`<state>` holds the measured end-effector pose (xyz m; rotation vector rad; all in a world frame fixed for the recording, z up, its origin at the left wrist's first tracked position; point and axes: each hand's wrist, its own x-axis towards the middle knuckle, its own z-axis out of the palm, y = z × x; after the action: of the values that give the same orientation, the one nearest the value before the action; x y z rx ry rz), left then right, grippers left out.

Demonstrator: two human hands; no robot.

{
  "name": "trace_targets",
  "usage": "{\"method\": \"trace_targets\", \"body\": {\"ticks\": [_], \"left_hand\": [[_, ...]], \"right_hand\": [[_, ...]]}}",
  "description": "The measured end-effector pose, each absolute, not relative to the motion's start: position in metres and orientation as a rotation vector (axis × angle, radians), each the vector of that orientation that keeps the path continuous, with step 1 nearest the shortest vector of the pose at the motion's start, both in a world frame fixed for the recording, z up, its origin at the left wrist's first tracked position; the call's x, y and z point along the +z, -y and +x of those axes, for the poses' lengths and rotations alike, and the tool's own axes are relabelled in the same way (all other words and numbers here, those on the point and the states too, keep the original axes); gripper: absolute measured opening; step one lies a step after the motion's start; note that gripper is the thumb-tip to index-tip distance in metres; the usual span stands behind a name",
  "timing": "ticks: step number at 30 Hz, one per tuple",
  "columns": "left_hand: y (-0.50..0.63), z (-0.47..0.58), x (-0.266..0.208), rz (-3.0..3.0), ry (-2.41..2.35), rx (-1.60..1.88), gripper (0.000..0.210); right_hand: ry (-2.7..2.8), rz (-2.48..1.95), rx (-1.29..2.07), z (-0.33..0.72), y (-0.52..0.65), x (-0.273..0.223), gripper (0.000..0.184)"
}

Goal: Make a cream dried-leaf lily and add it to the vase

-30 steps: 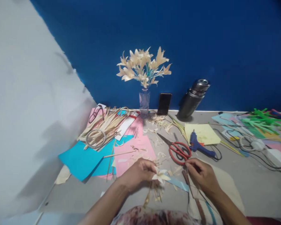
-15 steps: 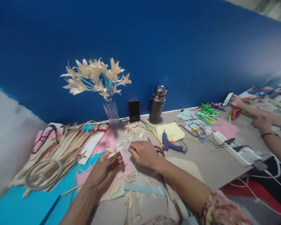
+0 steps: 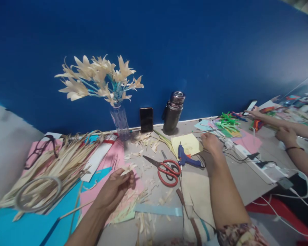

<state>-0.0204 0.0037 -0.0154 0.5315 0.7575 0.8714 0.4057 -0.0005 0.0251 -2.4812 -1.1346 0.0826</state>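
Observation:
My left hand [image 3: 118, 182] is closed in a pinch on a small cream flower [image 3: 128, 169] that looks made of dry husk strips. Over the right edge of the yellow paper [image 3: 178, 143], beside dark cables, is my right hand [image 3: 212, 145]. Its fingers are curled together, and what they may hold is hidden. A blue hot glue gun [image 3: 186, 159] lies just left of my right hand. Red-handled scissors [image 3: 166, 171] rest between my hands, a second pair under them. Behind, a clear bottle [image 3: 121, 123] holds a bunch of cream flowers [image 3: 100, 77] on blue stems.
Dry husk strips [image 3: 66, 157] and a grey ring [image 3: 38, 194] lie at left. A phone [image 3: 146, 120] and a metal flask [image 3: 173, 112] stand against the wall. At right are green pipe cleaners [image 3: 228, 120], a power strip [image 3: 256, 164] and another person's hands [image 3: 287, 136].
My right hand has moved away from my left hand, rightward past the glue gun, uncovering the scissors. My left hand still pinches the flower.

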Motion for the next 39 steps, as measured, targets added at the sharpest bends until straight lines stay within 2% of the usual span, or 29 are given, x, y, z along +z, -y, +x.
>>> {"method": "trace_targets", "body": {"ticks": [8,17,21,24,28,33,39], "left_hand": [[-0.002,-0.020,-0.017,0.568,-0.746,0.867,0.019],[-0.002,-0.019,-0.014,0.610,-0.755,0.853,0.021],[-0.002,-0.020,-0.014,0.618,-0.756,0.845,0.022],[-0.003,-0.020,-0.015,0.612,-0.759,0.837,0.022],[-0.003,-0.020,-0.014,0.609,-0.769,0.834,0.022],[-0.003,-0.020,-0.014,0.588,-0.761,0.838,0.023],[-0.002,-0.019,-0.014,0.641,-0.730,0.842,0.021]], "right_hand": [[1.098,-2.324,0.331,0.427,-0.013,-0.015,0.028],[1.343,-1.810,0.794,0.431,0.021,0.011,0.035],[1.480,-1.759,1.076,0.427,0.024,0.019,0.032],[1.538,-1.764,1.130,0.424,0.022,0.022,0.031],[1.544,-1.796,1.040,0.423,0.022,0.021,0.027],[1.229,-2.039,0.529,0.430,0.018,0.011,0.032],[1.046,-2.154,0.359,0.438,0.010,-0.004,0.029]]}}
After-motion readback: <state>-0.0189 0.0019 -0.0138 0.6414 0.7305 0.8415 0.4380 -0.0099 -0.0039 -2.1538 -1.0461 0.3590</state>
